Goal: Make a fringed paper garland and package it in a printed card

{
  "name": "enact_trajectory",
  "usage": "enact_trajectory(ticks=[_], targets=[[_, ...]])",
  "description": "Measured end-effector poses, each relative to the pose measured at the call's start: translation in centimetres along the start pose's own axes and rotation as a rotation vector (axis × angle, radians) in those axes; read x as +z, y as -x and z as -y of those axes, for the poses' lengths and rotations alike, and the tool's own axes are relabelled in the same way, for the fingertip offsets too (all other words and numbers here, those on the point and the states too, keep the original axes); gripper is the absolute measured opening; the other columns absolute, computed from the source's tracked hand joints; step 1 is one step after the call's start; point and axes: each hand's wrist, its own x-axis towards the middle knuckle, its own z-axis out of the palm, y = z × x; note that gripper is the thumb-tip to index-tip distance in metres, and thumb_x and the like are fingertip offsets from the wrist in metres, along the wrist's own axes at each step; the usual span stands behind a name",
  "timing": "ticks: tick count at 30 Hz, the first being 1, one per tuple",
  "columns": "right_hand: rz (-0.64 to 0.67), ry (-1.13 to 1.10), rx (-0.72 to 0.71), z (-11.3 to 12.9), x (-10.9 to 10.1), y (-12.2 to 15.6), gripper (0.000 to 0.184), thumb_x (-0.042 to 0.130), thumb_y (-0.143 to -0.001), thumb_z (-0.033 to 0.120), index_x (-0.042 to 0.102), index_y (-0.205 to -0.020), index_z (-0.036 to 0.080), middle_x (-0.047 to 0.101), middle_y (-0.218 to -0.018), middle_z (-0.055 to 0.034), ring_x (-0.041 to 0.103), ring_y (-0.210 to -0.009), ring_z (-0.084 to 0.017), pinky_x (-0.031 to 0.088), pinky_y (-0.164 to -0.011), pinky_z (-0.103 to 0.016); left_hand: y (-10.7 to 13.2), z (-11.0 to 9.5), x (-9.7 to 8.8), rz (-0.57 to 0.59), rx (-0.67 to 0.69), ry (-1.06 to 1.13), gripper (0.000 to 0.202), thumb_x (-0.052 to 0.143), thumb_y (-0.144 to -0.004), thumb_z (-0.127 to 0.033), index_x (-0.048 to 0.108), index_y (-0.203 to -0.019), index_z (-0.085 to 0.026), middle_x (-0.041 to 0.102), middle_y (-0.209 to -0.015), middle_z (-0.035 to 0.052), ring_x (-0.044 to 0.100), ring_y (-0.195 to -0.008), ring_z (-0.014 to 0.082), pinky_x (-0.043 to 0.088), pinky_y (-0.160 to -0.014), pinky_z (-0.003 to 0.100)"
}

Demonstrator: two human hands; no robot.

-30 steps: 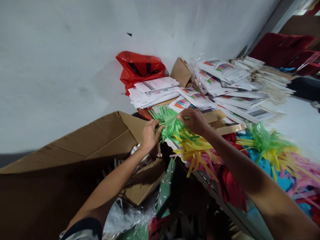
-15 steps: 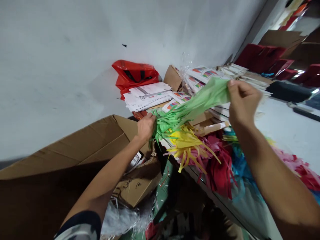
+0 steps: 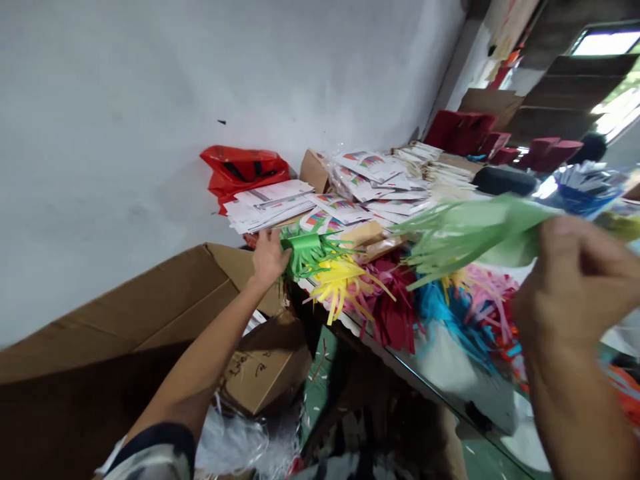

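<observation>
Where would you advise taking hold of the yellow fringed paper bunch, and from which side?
Best pinch the solid upper band of the yellow fringed paper bunch from above: the strips seem joined there, while the thin loose fringe hangs toward the table edge and would bend.

A red plastic bag [image 3: 243, 170] sits against the white wall [image 3: 200, 87], behind stacks of printed sheets [image 3: 270, 203] on the desk [image 3: 395, 360]. An open cardboard carton [image 3: 150, 313] stands below, with crumpled clear plastic [image 3: 235, 443] beneath it. Farther off are dark red boxes [image 3: 460, 131] and a black object [image 3: 503, 180], perhaps a roll.
</observation>
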Motion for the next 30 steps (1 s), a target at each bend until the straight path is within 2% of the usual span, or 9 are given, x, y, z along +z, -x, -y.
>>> enact_trajectory(ticks=[3,5,9,13,17,20,22,26,30], targets=[[0.317,0.012,-0.091,3.0,-3.6,3.5,0.011,0.073,-0.095,0.03,0.083,-0.091,0.029,0.081,-0.091,-0.0033,0.075,-0.083,-0.025,0.059,-0.077,-0.046,4.0,-3.8,-3.3,-0.163,0.096,0.32,0.033,0.064,-0.096,-0.031,0.071,-0.125,-0.016,0.065,-0.127,0.0157,0.067,-0.107,0.0284,0.055,-0.091,0.039],[0.447,0.013,-0.072,4.2,-5.0,5.2,0.017,0.069,-0.098,0.024,0.084,-0.105,0.03,0.081,-0.1,-0.0042,0.076,-0.089,-0.023,0.06,-0.081,-0.043,7.9,-7.5,-6.2,-0.184,0.243,0.609,0.024,0.059,-0.102,-0.037,0.076,-0.101,-0.021,0.073,-0.105,0.0077,0.068,-0.1,0.0237,0.055,-0.092,0.037],[0.498,-0.063,-0.034,5.1,-6.7,7.5,0.024,0.07,-0.098,0.018,0.083,-0.113,0.03,0.081,-0.103,-0.0042,0.075,-0.091,-0.022,0.06,-0.084,-0.04,15.5,-15.5,-10.8,-0.05,0.489,0.914,0.019,0.063,-0.103,-0.036,0.079,-0.104,-0.026,0.078,-0.104,0.0056,0.071,-0.099,0.0226,0.054,-0.094,0.038],[0.576,-0.146,-0.03,5.6,-9.5,8.9,0.031,0.068,-0.098,0.017,0.08,-0.121,0.034,0.082,-0.107,-0.0041,0.074,-0.096,-0.023,0.059,-0.086,-0.042,19.1,-20.2,-11.5,0.12,0.429,1.072,0.023,0.081,-0.09,-0.041,0.079,-0.106,-0.025,0.077,-0.106,0.006,0.07,-0.097,0.0231,0.057,-0.089,0.036],[0.812,-0.273,0.144,5.7,-13.9,8.4,0.031,0.062,-0.103,0.033,0.076,-0.132,0.034,0.078,-0.126,-0.0055,0.072,-0.115,-0.024,0.058,-0.097,-0.043,20.4,-21.5,-11.2,0.614,0.287,1.293,0.026,0.081,-0.087,-0.047,0.08,-0.095,-0.022,0.076,-0.087,0.0051,0.068,-0.075,0.0205,0.057,-0.071,0.032],[1.034,-0.429,0.389,5.1,-16.8,7.5,0.05,0.053,-0.106,0.055,0.061,-0.151,0.035,0.063,-0.152,-0.0064,0.058,-0.141,-0.027,0.05,-0.114,-0.047,21.3,-21.8,-11.5,1.104,0.268,1.392,0.033,0.082,-0.083,-0.047,0.081,-0.099,-0.019,0.076,-0.089,0.0085,0.069,-0.076,0.0225,0.058,-0.071,0.032],[1.187,-0.58,0.579,4.2,-18.0,7.8,0.057,0.053,-0.104,0.063,0.056,-0.154,0.035,0.061,-0.154,-0.0062,0.056,-0.141,-0.027,0.049,-0.115,-0.046,21.8,-22.0,-11.7,1.314,0.274,1.381,0.029,0.081,-0.082,-0.042,0.08,-0.095,-0.016,0.075,-0.087,0.0085,0.067,-0.074,0.0205,0.056,-0.069,0.029],[1.349,-0.79,1.072,2.4,-19.5,10.8,0.048,0.064,-0.098,0.063,0.069,-0.124,0.022,0.071,-0.115,-0.0051,0.066,-0.1,-0.019,0.055,-0.082,-0.028,22.2,-21.8,-11.3,1.562,0.267,1.276,0.022,0.08,-0.08,-0.033,0.075,-0.087,-0.014,0.068,-0.077,0.0029,0.058,-0.067,0.0134,0.049,-0.063,0.022],[1.37,-0.923,1.386,1.7,-21.3,13.6,0.048,0.085,-0.082,0.057,0.058,-0.084,0.018,0.054,-0.076,0.0032,0.05,-0.065,-0.009,0.038,-0.056,-0.02,23.2,-20.3,-9.5,1.86,0.095,1.163,0.032,0.087,-0.073,-0.04,0.074,-0.086,-0.014,0.064,-0.072,-0.0002,0.055,-0.064,0.0121,0.046,-0.059,0.021]])
